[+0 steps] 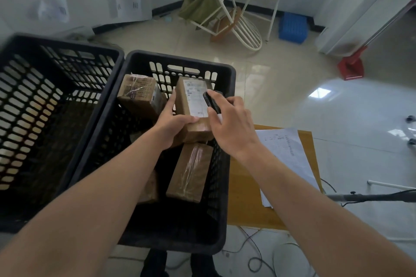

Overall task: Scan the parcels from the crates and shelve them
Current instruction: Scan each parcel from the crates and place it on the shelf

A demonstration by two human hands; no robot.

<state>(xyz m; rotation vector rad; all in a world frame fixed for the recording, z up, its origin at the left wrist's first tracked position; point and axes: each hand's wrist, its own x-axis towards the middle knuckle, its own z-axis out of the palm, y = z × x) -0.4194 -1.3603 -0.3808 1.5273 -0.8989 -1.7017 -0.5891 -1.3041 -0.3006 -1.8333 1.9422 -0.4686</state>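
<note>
My left hand point(173, 122) grips the parcel point(193, 108) by its near end, long axis running away from me; my right hand point(229, 119) pinches the scanner point(211, 103) against its label, above the crate point(135, 141).

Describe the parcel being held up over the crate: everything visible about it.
The parcel is a brown cardboard box wrapped in clear tape, with a white printed label on its upper face. It is raised above the right-hand black crate. The left hand grips its near end; the right hand holds a dark scanner against the label.
</note>
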